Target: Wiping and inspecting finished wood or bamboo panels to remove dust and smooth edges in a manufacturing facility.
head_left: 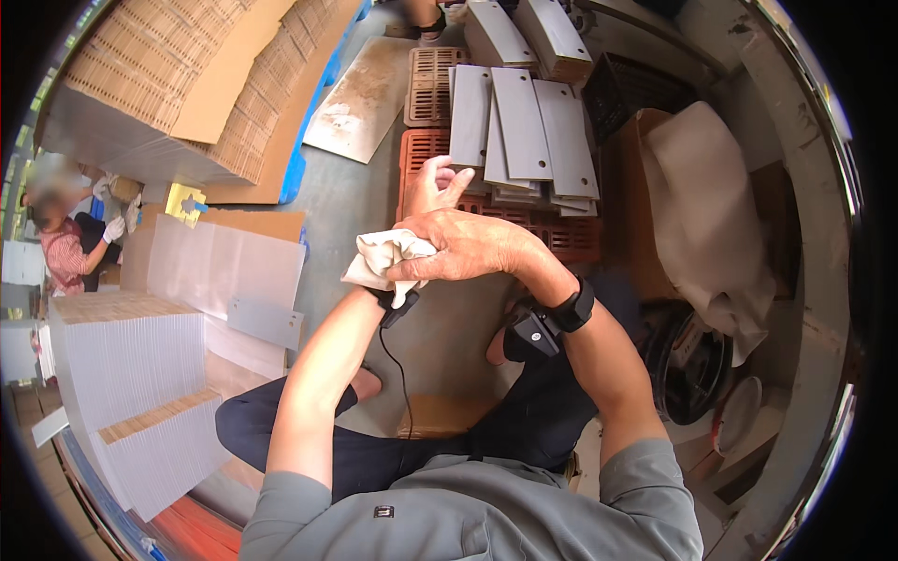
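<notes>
One white cloth (385,251) | right hand (460,243) pinching it | left hand (432,193) loosely spread

The left forearm (318,365) slanted up and inward; beyond it the left hand (434,193) pointed ahead, partly hidden, thumb spread from loosely bent fingers. The right forearm (608,346) angled in from the other side, and the right hand (456,245) crossed over the left's base — back upward, thumb and fingers closed.
</notes>
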{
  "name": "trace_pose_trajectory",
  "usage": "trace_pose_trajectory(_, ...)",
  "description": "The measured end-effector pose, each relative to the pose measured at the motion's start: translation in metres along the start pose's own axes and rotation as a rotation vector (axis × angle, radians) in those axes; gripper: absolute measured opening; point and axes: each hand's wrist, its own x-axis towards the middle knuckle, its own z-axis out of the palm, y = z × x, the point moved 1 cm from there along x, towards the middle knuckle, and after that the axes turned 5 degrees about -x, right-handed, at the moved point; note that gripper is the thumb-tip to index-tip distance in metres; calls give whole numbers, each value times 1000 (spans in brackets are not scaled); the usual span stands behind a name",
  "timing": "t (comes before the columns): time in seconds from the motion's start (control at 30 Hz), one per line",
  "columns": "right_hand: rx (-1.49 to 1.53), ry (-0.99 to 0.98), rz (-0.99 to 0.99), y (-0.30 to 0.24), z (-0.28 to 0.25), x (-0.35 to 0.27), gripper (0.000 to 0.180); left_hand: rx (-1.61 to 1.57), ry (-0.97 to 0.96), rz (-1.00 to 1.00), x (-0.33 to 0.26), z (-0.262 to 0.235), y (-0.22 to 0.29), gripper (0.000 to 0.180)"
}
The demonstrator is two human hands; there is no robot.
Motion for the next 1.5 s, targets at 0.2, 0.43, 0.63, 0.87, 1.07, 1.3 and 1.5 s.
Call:
trace_pose_trajectory(0.2, 133, 384, 94, 23, -49, -57, 44, 731, 33, 230, 43, 100, 14, 123)
trace_pose_trajectory(0.43, 211, 576, 60, 29, -62, -66, 45, -37, -222, 263, 57, 87, -84, 92)
trace_pose_trajectory(0.63, 340, 568, 168, 30, -68, -97, 49, -673, -318, 61, 33, 81, -25, 74)
trace_pose_trajectory(0.87, 172, 682, 142, 43, -67, -87, 45, -76, -98, 111, 38, 61, 12, 49)
trace_pose_trajectory(1.07, -363, 1030, 42, 59, -40, -64, 35, -47, 127, -59, -3, 18, 23, 39)
trace_pose_trajectory(1.3, -812, 897, 41, 58, -28, -23, 45, -577, 4, -145, -134, -47, 59, 33)
trace_pose_trajectory(1.5, 328, 972, 363, 135, -83, -34, 41, -493, -22, -58, -197, -94, 69, 33)
